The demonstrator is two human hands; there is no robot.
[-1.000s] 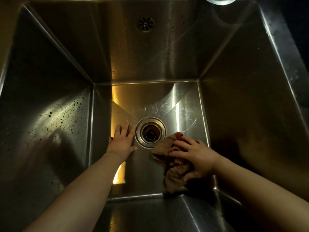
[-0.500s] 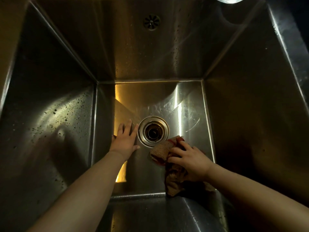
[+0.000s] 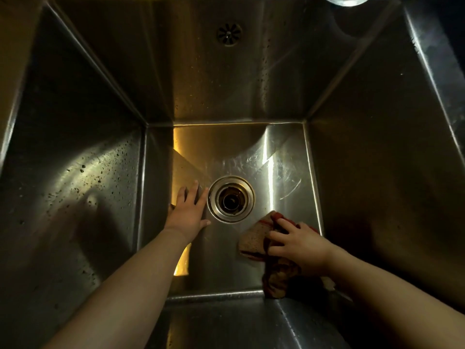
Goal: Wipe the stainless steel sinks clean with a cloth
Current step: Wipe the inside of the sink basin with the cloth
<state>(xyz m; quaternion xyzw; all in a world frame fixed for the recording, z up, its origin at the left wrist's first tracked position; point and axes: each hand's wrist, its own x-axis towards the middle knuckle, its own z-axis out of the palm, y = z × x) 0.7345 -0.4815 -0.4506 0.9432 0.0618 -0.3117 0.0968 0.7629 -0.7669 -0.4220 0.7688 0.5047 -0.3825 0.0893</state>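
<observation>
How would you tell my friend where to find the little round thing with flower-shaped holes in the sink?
Find the deep stainless steel sink and look at its far wall. High up there, near the top edge, sits the small round metal vent cover. Unlike the big ringed drain down in the sink floor, it is flat and cut with petal-shaped slots.

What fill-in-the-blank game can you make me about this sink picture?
1. The right hand holds a ____ against the sink floor.
2. The left hand rests flat beside the round ____.
3. The small overflow grille sits on the sink's ____ wall.
Missing words: cloth; drain; back.
</observation>
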